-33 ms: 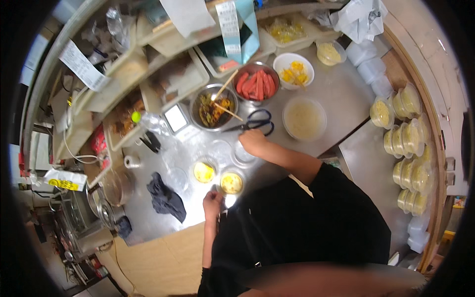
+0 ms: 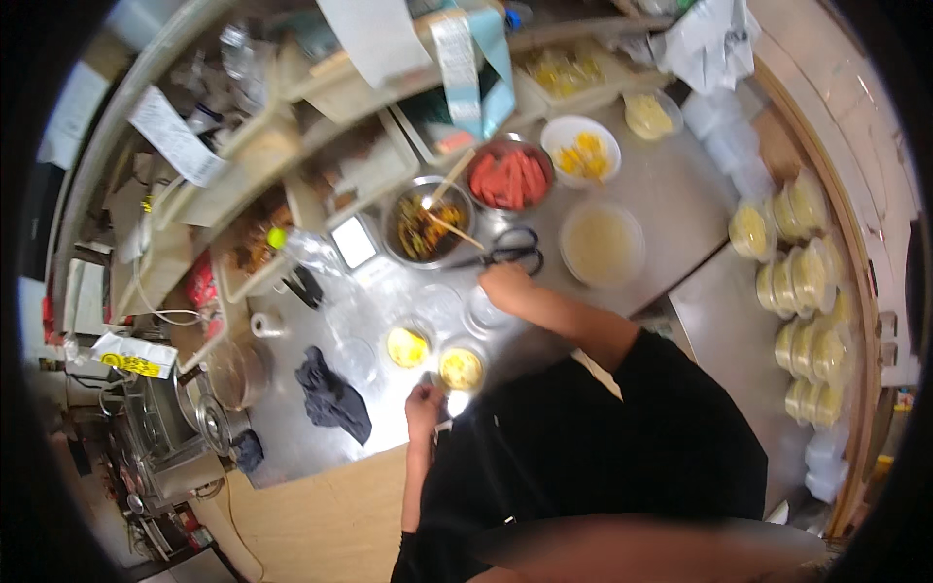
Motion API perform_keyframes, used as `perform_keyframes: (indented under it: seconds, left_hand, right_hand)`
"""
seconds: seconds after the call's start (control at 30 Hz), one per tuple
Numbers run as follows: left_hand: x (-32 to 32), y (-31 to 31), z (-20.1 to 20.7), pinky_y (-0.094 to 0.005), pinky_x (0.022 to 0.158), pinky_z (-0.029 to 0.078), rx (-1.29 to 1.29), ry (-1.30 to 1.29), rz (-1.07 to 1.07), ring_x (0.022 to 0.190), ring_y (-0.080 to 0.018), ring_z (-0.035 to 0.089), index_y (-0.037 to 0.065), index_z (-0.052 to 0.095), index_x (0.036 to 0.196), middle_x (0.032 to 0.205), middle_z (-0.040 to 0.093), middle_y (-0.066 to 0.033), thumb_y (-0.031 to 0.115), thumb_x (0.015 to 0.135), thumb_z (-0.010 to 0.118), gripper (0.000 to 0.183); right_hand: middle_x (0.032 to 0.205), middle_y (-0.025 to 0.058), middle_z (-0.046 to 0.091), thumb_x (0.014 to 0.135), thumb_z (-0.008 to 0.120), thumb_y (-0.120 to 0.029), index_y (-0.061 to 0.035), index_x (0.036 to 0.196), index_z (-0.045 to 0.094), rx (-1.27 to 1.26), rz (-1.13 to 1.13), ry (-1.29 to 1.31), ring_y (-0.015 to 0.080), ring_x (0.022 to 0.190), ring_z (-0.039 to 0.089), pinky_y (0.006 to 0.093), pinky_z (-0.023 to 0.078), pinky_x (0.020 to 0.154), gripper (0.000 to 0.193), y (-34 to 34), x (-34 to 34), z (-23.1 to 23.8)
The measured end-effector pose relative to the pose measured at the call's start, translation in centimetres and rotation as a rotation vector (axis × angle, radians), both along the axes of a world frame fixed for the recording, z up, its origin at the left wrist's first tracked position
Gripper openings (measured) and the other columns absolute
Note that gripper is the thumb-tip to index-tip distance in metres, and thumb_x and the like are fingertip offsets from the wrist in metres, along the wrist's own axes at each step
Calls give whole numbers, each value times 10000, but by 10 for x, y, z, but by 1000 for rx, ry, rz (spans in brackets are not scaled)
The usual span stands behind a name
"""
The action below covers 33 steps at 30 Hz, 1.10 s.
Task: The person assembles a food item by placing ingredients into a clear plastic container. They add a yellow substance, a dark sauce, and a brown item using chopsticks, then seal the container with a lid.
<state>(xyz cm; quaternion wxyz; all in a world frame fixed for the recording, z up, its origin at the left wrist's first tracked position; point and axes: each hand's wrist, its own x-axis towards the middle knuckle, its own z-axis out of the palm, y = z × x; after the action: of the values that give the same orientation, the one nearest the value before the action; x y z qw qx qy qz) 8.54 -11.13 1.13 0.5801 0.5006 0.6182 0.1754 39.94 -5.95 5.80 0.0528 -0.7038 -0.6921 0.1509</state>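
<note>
My left hand [image 2: 423, 400] is at the near edge of the steel counter [image 2: 680, 194], next to a small round tub of yellow food [image 2: 460, 369]; its fingers are curled, and I cannot make out what they hold. A second yellow-filled tub [image 2: 407, 346] sits just left of the first. My right hand [image 2: 505, 287] reaches out over a clear empty tub [image 2: 483, 313], just below black-handled scissors [image 2: 515, 251]. Its grip is hidden from this angle. Beyond it stands a metal bowl of dark mixed food [image 2: 425, 228] with wooden sticks in it.
A bowl of red strips [image 2: 510, 180], a white bowl of yellow pieces [image 2: 580, 151] and a clear tub of pale liquid [image 2: 601, 241] stand further back. Several filled, lidded tubs [image 2: 802, 291] are stacked at the right. A dark cloth [image 2: 333, 396] lies left; cluttered shelves rise behind.
</note>
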Motion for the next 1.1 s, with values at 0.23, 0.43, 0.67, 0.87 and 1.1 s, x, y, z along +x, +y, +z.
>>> perform_keyframes:
  seconds: [0.23,0.43,0.67,0.87,1.1]
  left_hand:
    - [-1,2,-9,-273,580,495,-79,-130,51,592,-121,601,-3,655,790,674,656,-65,122,807,679,129]
    - [-7,2,0,-255,598,512,-178,-256,38,624,-136,620,-27,643,855,734,666,-88,89,846,644,116]
    - [-6,-3,13,-251,584,495,-182,-264,46,617,-129,595,-26,637,862,746,654,-80,75,865,628,101]
    - [-11,-4,4,-265,573,448,40,-33,-77,597,-102,554,49,641,739,660,624,-22,139,834,650,132]
    - [-8,-10,-16,-239,601,468,-112,-347,141,635,-106,573,30,602,829,705,613,-31,92,844,682,103]
  right_hand:
    - [737,80,658,839,619,-68,-1,920,665,274,20,832,166,649,640,332,504,565,115,11,34,135]
    - [784,-8,558,876,604,-26,-26,1220,569,612,80,1175,89,555,580,243,478,495,346,75,48,295]
    - [797,122,670,831,662,-96,56,1222,550,1028,-157,1027,191,599,652,284,540,533,434,233,72,473]
    - [894,188,689,870,647,-206,46,1072,617,819,-329,961,247,707,689,333,553,617,324,259,51,499]
    - [824,143,651,854,629,-217,-38,905,652,656,296,249,272,767,637,395,499,679,187,92,-6,281]
